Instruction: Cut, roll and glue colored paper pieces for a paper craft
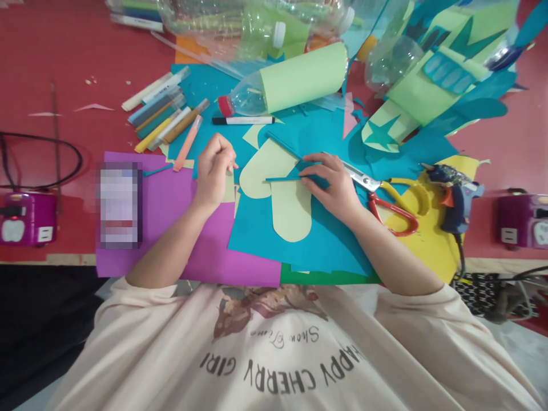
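My left hand (216, 171) is closed with its fingers curled, over the border of the purple and blue sheets; what is in it, if anything, is hidden. My right hand (329, 185) pinches the end of a thin blue strip (282, 179) between thumb and fingers. A second blue strip (282, 144) slants from upper left toward the same fingertips. Under the strips lie two pale green pieces with rounded ends, one tilted piece (261, 171) and one upright piece (291, 211), on a blue sheet (252, 228).
Scissors (377, 185) with red and yellow handles lie right of my right hand, near a glue gun (454, 194). A bottle (303, 80) wrapped in green lies behind, with a marker (244, 120) before it. Several pens (165, 108) and a blurred phone-like rectangle (120, 205) are left.
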A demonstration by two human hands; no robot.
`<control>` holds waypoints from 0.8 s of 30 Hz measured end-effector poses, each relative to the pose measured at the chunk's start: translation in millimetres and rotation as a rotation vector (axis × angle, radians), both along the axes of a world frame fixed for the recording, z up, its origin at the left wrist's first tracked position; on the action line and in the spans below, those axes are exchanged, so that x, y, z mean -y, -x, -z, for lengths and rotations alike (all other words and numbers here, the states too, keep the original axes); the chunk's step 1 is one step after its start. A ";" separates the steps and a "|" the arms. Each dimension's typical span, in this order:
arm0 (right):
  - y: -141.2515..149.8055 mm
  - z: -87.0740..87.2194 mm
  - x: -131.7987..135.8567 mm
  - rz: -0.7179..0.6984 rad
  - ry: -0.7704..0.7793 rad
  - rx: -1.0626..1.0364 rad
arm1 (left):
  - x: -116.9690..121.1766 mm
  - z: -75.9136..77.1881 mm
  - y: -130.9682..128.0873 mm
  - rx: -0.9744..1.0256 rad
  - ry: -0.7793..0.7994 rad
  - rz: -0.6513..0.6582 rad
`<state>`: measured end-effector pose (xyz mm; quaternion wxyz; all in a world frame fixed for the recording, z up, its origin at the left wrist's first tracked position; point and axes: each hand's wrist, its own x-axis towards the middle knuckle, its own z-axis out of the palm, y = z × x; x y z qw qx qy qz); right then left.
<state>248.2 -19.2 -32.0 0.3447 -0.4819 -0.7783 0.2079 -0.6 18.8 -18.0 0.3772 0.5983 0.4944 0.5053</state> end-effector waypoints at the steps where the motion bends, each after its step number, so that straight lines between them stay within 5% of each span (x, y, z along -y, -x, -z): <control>1: 0.1 0.3 -0.3 -0.006 -0.003 0.001 | 0.4 0.1 0.1 -0.031 -0.010 0.023; 10: 3.5 0.7 0.4 -0.167 0.122 -0.068 | 12.5 0.5 -0.1 -0.447 -0.147 0.255; 16: 6.1 -2.1 3.2 -0.141 0.023 -0.003 | 19.1 1.5 -5.3 -0.738 -0.233 0.584; 21: 2.0 -3.0 1.8 0.001 -0.018 0.020 | 25.8 -6.4 -3.0 -0.828 -0.210 0.483; 24: 1.8 -2.9 2.7 -0.046 -0.020 0.007 | 25.0 -7.1 -3.0 -0.888 -0.296 0.482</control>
